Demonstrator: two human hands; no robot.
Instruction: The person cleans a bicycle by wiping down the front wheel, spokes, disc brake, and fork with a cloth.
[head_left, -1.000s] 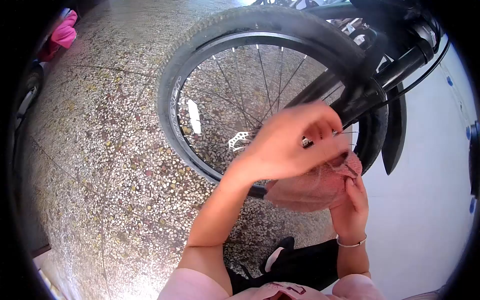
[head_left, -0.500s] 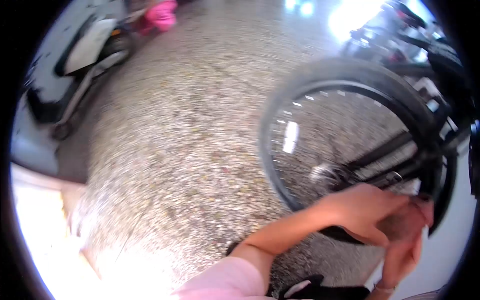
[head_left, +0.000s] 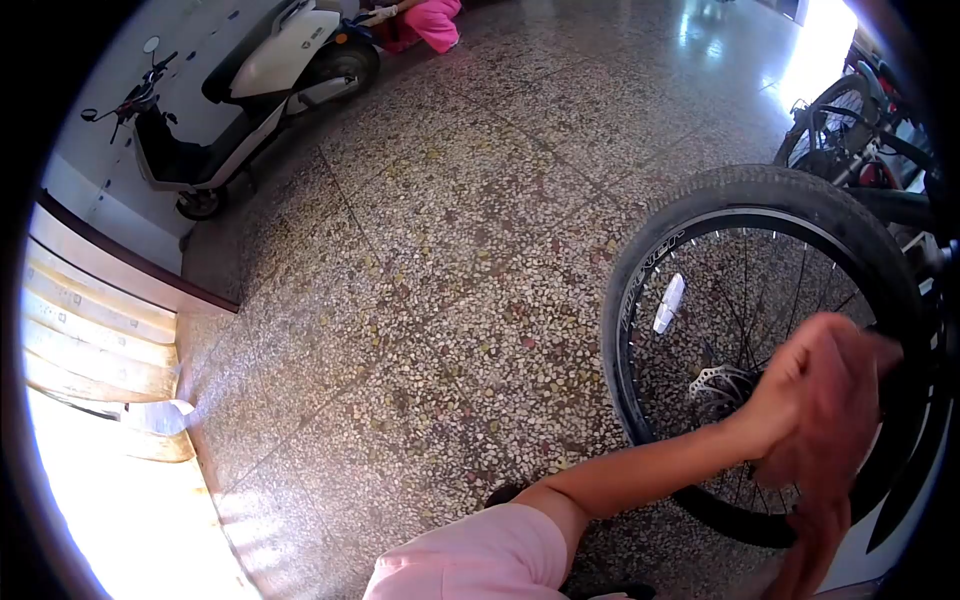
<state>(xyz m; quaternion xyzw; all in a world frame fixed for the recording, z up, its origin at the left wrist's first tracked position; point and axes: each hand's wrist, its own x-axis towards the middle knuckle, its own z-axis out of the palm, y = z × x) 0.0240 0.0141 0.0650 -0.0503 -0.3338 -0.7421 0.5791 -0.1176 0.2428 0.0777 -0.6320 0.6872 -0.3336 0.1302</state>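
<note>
My left hand [head_left: 785, 395] reaches in from a pink sleeve, its fingers curled in front of the bicycle wheel [head_left: 617, 330]. Whatever lies inside those fingers is hidden. Overlapping it on the right is my right hand [head_left: 835, 410], shaded and smeared by motion, so its fingers do not show clearly. Both hands are together over the right part of the wheel. Behind them the black tyre and rim, spokes, a disc brake rotor [head_left: 722, 388] and a white spoke reflector [head_left: 669, 303] are visible. The hands hide part of the bicycle frame.
A white and black scooter [head_left: 290, 60] stands against the left wall. Near it a person in pink trousers [head_left: 435, 22] is low to the floor. More bicycles [head_left: 835, 125] stand at upper right. Speckled stone floor [head_left: 450, 280] spreads between, and a bright curtain [head_left: 100, 330] hangs at left.
The view has shifted, and the wheel now sits farther right and lower. Both hands have come up and to the right in the picture, still close together. The right hand now looks more blurred.
</note>
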